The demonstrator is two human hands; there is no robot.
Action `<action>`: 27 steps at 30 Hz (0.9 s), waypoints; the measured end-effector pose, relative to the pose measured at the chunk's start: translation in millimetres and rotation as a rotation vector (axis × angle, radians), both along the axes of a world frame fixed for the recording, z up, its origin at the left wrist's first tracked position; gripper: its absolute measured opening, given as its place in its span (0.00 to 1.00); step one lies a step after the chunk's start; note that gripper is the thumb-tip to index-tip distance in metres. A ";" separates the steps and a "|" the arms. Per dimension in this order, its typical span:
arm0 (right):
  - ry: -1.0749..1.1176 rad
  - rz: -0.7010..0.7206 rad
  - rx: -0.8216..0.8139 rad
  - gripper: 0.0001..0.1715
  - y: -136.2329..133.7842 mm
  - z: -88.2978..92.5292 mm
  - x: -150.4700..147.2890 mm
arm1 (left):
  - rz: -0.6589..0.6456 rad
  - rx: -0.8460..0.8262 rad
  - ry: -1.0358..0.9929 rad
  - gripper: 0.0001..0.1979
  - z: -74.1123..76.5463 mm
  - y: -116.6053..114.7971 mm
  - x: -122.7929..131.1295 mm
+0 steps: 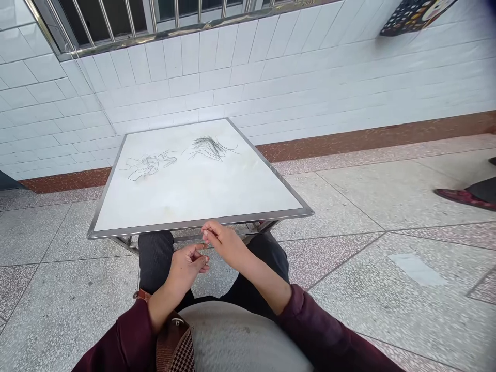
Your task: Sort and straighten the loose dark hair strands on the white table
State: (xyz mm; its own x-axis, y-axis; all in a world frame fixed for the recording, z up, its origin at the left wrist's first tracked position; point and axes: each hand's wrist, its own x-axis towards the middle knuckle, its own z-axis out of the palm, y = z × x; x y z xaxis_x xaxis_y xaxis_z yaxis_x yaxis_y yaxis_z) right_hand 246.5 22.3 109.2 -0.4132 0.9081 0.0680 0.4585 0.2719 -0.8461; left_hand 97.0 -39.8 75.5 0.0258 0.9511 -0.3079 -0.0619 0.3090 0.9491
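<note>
My left hand (186, 268) and my right hand (221, 242) meet over my lap, just short of the table's near edge. Between their fingertips runs a thin strand (203, 246), too fine for me to tell whether it is wire or thread. Fingers of both hands are pinched on it, the right hand slightly higher. On the white tabletop (217, 191) lie two groups of thin dark strands: a loose, tangled spread (149, 164) to the left and a denser, straighter bunch (211, 147) farther right.
The table's metal rim (163, 228) is close before my knees. Behind it stands a white tiled wall (186, 98) with a barred window (127, 23). At the far right is another person's shoe (467, 198). A pale patch (417, 269) marks the speckled floor.
</note>
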 end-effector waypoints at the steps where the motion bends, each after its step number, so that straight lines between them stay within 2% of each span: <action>1: -0.043 -0.015 0.059 0.07 -2.3 -0.8 -3.0 | -0.014 -0.005 -0.001 0.23 0.3 0.2 1.2; 5: -0.152 -0.075 0.244 0.08 -8.1 -6.2 -11.8 | -0.105 -0.045 -0.018 0.24 6.2 0.0 0.0; 7: -0.202 -0.118 0.354 0.08 -8.5 -7.7 -12.5 | -0.106 -0.040 -0.018 0.24 10.6 0.6 -5.7; 9: -0.253 -0.142 0.468 0.09 -8.3 -7.5 -11.6 | -0.021 0.040 0.008 0.25 15.2 2.0 -13.3; 11: -0.297 -0.138 0.568 0.09 -8.5 -6.6 -10.6 | 0.108 0.192 0.085 0.26 19.3 3.7 -20.5; 13: -0.332 -0.127 0.648 0.09 -9.6 -6.1 -10.6 | 0.208 0.363 0.221 0.26 22.0 4.9 -26.2; 15: -0.345 -0.119 0.704 0.09 -11.6 -6.5 -11.9 | 0.235 0.494 0.400 0.24 23.4 5.4 -30.4; 24: -0.319 -0.080 0.717 0.08 -23.0 -6.8 -21.6 | 0.116 0.887 1.105 0.21 30.0 3.4 -39.7; 27: -0.317 -0.064 0.715 0.09 -23.9 -5.2 -22.3 | 0.107 0.987 1.262 0.23 31.4 2.8 -38.8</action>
State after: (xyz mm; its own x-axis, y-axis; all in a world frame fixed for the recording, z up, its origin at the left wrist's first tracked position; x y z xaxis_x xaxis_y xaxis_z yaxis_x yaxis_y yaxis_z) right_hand 224.2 -1.7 104.0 -0.4587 0.7110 0.5330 0.6822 0.6661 -0.3015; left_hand 58.1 -37.0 106.8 0.1663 0.7616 0.6263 0.8977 -0.3797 0.2234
